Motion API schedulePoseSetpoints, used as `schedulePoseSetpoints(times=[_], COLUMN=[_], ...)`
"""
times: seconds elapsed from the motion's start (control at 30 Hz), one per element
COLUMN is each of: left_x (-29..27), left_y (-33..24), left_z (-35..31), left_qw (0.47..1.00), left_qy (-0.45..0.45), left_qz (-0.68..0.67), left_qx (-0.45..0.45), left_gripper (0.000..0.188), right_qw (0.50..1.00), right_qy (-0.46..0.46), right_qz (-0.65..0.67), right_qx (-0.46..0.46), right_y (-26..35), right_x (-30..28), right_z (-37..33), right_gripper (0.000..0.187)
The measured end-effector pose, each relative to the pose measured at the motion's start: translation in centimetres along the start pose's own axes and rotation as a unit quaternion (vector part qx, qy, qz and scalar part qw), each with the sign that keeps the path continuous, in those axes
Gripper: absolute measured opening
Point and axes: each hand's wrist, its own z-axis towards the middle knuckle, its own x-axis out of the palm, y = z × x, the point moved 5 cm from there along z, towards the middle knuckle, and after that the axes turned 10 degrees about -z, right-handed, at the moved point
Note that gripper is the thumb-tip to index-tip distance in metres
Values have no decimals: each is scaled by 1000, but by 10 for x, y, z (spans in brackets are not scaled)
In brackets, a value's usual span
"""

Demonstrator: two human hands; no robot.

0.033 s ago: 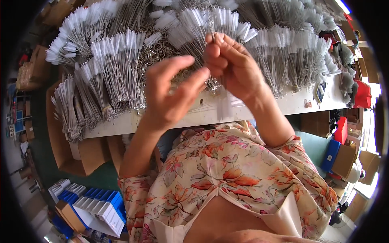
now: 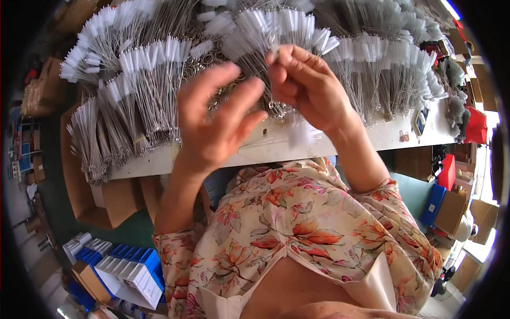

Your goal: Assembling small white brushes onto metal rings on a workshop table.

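My right hand (image 2: 308, 80) is closed in a pinch, thumb against forefinger, in front of the brush bundles. It grips a thin wire-handled brush; the white bristle end (image 2: 302, 132) hangs below the hand, smeared by motion. To its left my left hand (image 2: 212, 119) is raised, blurred, with fingers spread and nothing visible in them. Behind the left hand lies a heap of small metal rings (image 2: 194, 66), partly hidden by it. Bundles of wire brushes (image 2: 154, 90) with white bristles and looped ends stand to the left, and more brushes (image 2: 372, 69) to the right.
The white table (image 2: 249, 146) has its front edge close to my body. A dark small object (image 2: 422, 119) lies near its right end. Below left are an open cardboard box (image 2: 114, 204) and blue and white plastic bins (image 2: 133, 276). A red bag (image 2: 474, 125) sits far right.
My left hand has moved left, away from the right hand. The right hand has shifted slightly, and the hanging bristle end has swung a little to the right.
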Motion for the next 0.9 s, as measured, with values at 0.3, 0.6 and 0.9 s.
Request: schedulePoseSetpoints(times=[0.3,0.6,0.9], left_x=[12,7,9], left_y=[10,-18,3], left_z=[1,-9,-142], left_qw=[809,969,843], left_qy=[92,71,210], left_qz=[-501,-220,-18], left_qx=[-294,-86,-494], left_gripper=[85,18,15], right_qw=[917,924,369], right_qy=[-1,75,-7], right_qz=[-396,-305,-907], right_qx=[49,218,203], right_y=[-14,-16,-18], right_x=[34,21,-82], right_z=[-17,-50,-166], right_gripper=[16,20,11])
